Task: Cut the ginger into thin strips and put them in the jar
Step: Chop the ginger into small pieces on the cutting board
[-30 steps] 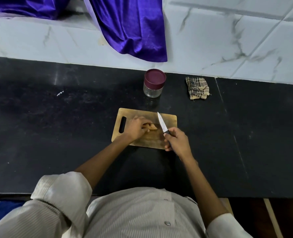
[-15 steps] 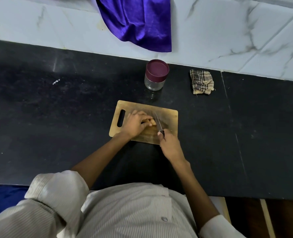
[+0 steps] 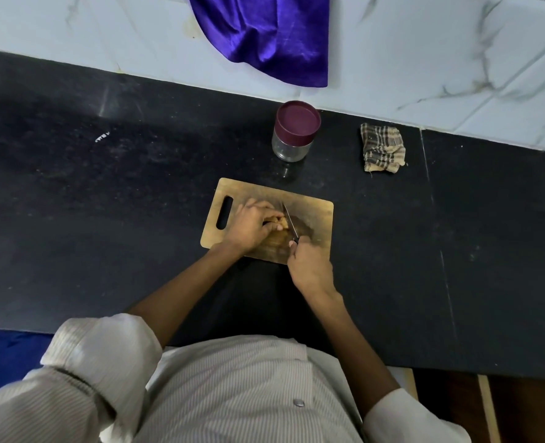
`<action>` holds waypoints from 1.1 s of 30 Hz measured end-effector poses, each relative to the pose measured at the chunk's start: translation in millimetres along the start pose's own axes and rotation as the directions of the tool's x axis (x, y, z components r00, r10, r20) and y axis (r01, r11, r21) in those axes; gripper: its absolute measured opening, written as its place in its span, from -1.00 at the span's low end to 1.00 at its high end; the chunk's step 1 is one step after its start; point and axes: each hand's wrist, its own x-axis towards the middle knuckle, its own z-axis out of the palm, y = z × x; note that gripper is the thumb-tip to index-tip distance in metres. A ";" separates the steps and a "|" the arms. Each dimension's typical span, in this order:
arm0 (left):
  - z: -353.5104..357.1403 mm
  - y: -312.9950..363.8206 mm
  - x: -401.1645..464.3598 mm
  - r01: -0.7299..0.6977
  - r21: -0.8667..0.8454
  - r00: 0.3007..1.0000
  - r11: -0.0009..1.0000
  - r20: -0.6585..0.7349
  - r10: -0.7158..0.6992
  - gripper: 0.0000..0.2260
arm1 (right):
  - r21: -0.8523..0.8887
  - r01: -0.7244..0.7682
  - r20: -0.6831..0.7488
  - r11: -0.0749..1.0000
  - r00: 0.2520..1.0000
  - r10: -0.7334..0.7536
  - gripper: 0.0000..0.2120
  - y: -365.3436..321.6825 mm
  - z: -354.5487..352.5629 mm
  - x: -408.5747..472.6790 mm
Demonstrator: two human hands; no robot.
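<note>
1. Head view: a wooden cutting board (image 3: 315, 219) is laid on the black worktop (image 3: 104, 219), near the middle of the picture, with its handle slot at the 9 o'clock end.
2. A piece of ginger (image 3: 281, 222) is kept on the board, close to its centre, and is mostly covered by the left hand (image 3: 252, 225), whose curled fingers are pressed around it.
3. A knife (image 3: 290, 222) is gripped at the handle by the right hand (image 3: 311, 266), which is clenched round it at the board's 6 o'clock edge. The blade is pointed toward 11 o'clock and is set against the ginger on its 3 o'clock side, just beside the left fingertips.
4. A glass jar (image 3: 292, 145) with a maroon lid (image 3: 297, 119) screwed on is stood upright on the worktop at 12 o'clock from the board, apart from it.
5. A folded checked cloth (image 3: 382, 151) is seen at 3 o'clock from the jar, well apart from the board.
6. A purple cloth (image 3: 264, 36) is hung over the white marble wall (image 3: 424, 59) at 12 o'clock.
7. A striped shirt (image 3: 232, 394) with rolled sleeves is seen at 6 o'clock.
</note>
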 end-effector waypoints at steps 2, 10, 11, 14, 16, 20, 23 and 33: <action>-0.2 0.2 0.2 -0.001 -0.005 1.000 1.000 -0.002 0.001 -0.73 | -0.046 -0.012 -0.003 0.999 1.000 0.012 -0.74 -3.4 1.3 0.3; 0.5 -1.0 1.1 -0.008 -0.026 1.000 1.000 -0.006 0.007 -0.75 | -0.119 -0.048 0.002 0.992 0.999 0.049 -0.79 -11.7 4.1 0.7; 0.1 -0.6 1.2 -0.009 -0.028 1.000 1.000 -0.007 0.008 -0.75 | -0.123 -0.048 0.004 0.991 0.999 0.049 -0.79 -11.5 3.6 0.8; -0.6 1.0 1.6 0.001 -0.057 1.000 0.998 -0.008 -0.001 -0.75 | -0.137 -0.045 0.002 0.990 0.999 0.046 -0.81 -10.4 1.1 1.1; -0.8 1.4 1.6 -0.001 -0.066 1.000 0.998 -0.009 0.001 -0.75 | -0.141 -0.038 -0.002 0.989 0.999 0.038 -0.81 -9.5 0.1 1.9; -3.1 2.1 1.9 0.013 -0.062 1.000 0.998 0.002 -0.013 -0.75 | -0.141 -0.022 0.002 0.990 1.000 0.023 -0.82 -8.2 -1.7 3.5; -3.5 3.9 0.9 0.003 -0.058 1.000 0.998 -0.003 -0.003 -0.74 | -0.144 -0.018 -0.003 0.989 1.000 0.018 -0.83 -7.9 -2.4 5.4; 0.6 0.4 -0.8 -0.025 -0.037 0.999 0.999 -0.041 0.024 -0.74 | -0.099 -0.042 0.026 0.994 0.999 0.045 -0.82 -17.4 -1.7 16.6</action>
